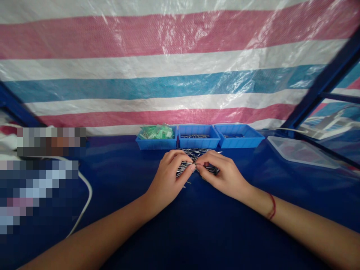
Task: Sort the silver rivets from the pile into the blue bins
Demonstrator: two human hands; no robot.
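Note:
Over a loose heap of thin metal pins (184, 169) on the blue tabletop, both of my hands meet fingertip to fingertip. My left hand (172, 171) is closed in a pinch, thumb against forefinger, on a small thin metal pin (194, 164). From the other side, my right hand (221, 170) also pinches at this pin, its thumb and forefinger nearly touching the left fingertips. Most of the pin is hidden by the fingers, and its exact shape is too small to make out. A few stray pins lie just below the heap.
Behind the heap stand three blue bins: a left bin (157, 144) with green plastic packets (157, 132), a middle bin (199, 143) and a right bin (242, 142) with metal pins. A clear plastic lid (298, 152) lies right. A white cable (89, 191) curves at left.

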